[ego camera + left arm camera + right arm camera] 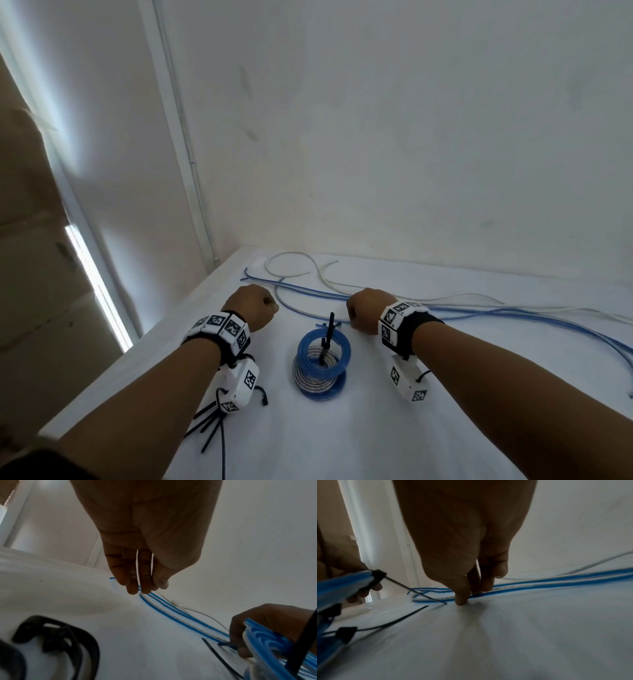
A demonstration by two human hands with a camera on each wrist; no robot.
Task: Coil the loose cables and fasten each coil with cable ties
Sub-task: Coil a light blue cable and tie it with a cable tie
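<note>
Starting nearest, at the left front of the white counter (376, 428): loose black cable ties (212, 421), scattered under the left forearm. Further in, at the middle, a stack of coiled cables (322, 363), a blue coil on top, a grey one under it and blue again at the bottom, standing between the two wrists. Rising from the top coil, a black cable tie tail (328, 334), nearly upright. Beyond the stack to the left, the left grip (251, 305): fingers pointing down and close together, tips right at the loose blue cables (479, 313); cannot tell whether pinching them or only touching. To the right, well apart from it, the right grip (364, 308): fingers curled down around the same blue cables, index fingertip (462, 600) pressed on the counter. Behind both, the blue cables running off to the right, with loose white cables (291, 274) looping beside them near the wall (411, 137).
</note>
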